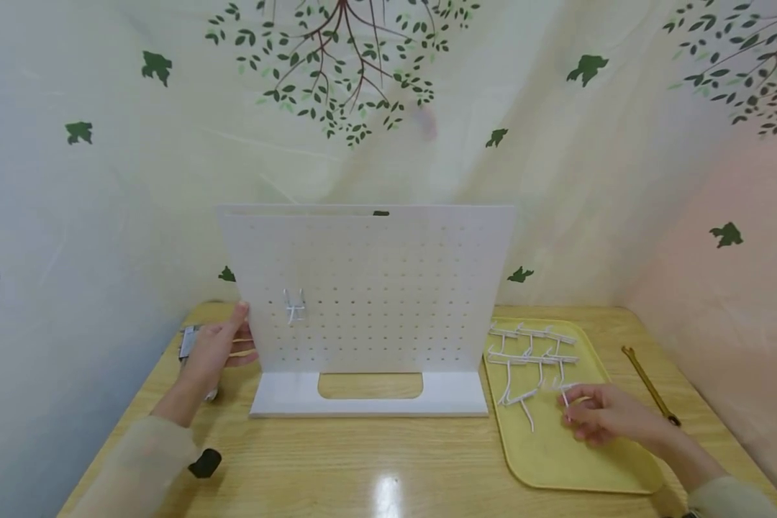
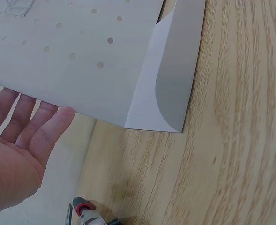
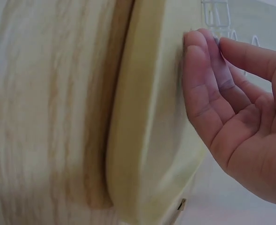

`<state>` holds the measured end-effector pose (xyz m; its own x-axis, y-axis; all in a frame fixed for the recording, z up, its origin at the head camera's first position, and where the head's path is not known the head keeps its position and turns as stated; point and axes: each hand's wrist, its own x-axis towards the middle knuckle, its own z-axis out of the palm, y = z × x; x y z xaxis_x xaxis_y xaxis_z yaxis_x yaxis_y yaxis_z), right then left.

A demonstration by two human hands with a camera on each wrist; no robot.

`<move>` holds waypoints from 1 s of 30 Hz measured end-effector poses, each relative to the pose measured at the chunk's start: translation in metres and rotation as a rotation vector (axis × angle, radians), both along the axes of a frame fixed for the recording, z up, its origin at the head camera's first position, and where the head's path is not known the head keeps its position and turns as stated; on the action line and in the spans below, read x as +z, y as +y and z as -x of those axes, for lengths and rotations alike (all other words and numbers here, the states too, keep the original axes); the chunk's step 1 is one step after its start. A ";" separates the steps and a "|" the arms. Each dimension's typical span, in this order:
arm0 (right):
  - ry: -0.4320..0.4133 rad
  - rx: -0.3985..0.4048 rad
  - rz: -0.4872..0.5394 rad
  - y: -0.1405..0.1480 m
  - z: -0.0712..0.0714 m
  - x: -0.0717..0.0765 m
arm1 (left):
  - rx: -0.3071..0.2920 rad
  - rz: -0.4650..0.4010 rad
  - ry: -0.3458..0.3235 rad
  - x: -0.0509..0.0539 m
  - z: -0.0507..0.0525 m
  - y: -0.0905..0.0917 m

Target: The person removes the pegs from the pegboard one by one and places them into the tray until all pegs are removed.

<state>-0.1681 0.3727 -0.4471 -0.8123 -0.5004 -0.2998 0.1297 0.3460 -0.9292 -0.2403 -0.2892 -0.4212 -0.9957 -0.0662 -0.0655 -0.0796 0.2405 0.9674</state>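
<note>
A white pegboard (image 1: 375, 288) stands upright on its white base, with one wire hook (image 1: 294, 308) hanging on its left part. At the board's left edge my left hand (image 1: 219, 349) grips it; in the left wrist view several fingertips are hidden behind the panel. Over the yellow tray (image 1: 576, 467), my right hand (image 1: 605, 416) pinches a white wire hook (image 1: 566, 397) between thumb and fingers. More white hooks (image 1: 531, 357) lie in rows on the tray's far half. In the right wrist view the fingers (image 3: 198, 70) hide most of the held hook.
A wrench (image 1: 650, 385) lies on the wooden table to the right of the tray. Behind the left hand is a partly hidden grey tool (image 1: 189, 339), its red-ringed end (image 2: 85, 206) showing in the left wrist view. A curtain with printed leaves hangs behind the table.
</note>
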 end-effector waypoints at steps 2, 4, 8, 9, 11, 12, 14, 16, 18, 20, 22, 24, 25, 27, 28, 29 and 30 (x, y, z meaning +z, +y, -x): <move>-0.004 0.016 0.008 -0.001 0.000 -0.002 | -0.001 0.002 0.003 0.000 0.000 -0.001; -0.013 0.029 0.011 -0.001 0.000 -0.003 | 0.000 0.006 0.001 0.001 0.000 -0.001; -0.026 0.046 0.014 0.000 0.001 -0.004 | 0.000 0.009 -0.003 0.002 0.003 0.000; -0.027 0.046 0.015 0.000 0.001 -0.004 | 0.005 0.002 -0.004 0.002 0.004 0.000; -0.032 0.044 0.014 0.001 0.001 -0.004 | 0.009 -0.010 -0.005 0.001 0.006 0.000; -0.035 0.043 0.016 0.001 0.001 -0.004 | 0.003 -0.010 -0.002 0.001 0.006 0.000; -0.041 0.038 0.018 0.001 0.001 -0.005 | 0.002 -0.015 -0.002 0.000 0.007 0.000; -0.051 0.034 0.020 0.001 0.000 -0.005 | 0.003 -0.022 -0.003 -0.001 0.007 0.000; -0.061 0.026 0.025 0.001 0.000 -0.006 | -0.006 -0.023 -0.003 -0.003 0.007 0.000; -0.071 0.022 0.028 0.001 -0.001 -0.005 | -0.007 -0.024 -0.007 -0.004 0.007 0.000; -0.081 0.018 0.029 0.001 -0.002 -0.005 | -0.011 -0.022 -0.006 -0.004 0.007 -0.001; -0.086 0.017 0.023 0.000 -0.002 -0.005 | -0.016 -0.019 0.001 -0.005 0.008 -0.001; -0.088 0.014 0.017 0.000 -0.002 -0.005 | -0.013 -0.019 0.004 -0.004 0.008 -0.001; -0.087 0.009 0.005 -0.002 -0.002 -0.005 | -0.016 -0.013 0.012 -0.004 0.009 -0.002; -0.089 0.003 -0.002 -0.002 -0.002 -0.005 | -0.016 -0.012 0.013 -0.004 0.009 -0.003; -0.089 0.000 -0.008 -0.003 -0.002 -0.005 | -0.016 -0.013 0.012 -0.003 0.009 -0.003; -0.090 -0.003 -0.011 -0.004 -0.002 -0.006 | -0.015 -0.013 0.012 -0.003 0.009 -0.003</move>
<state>-0.1657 0.3692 -0.4527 -0.7835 -0.4941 -0.3768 0.2135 0.3554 -0.9100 -0.2495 -0.2927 -0.4237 -0.9972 -0.0505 -0.0545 -0.0647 0.2291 0.9713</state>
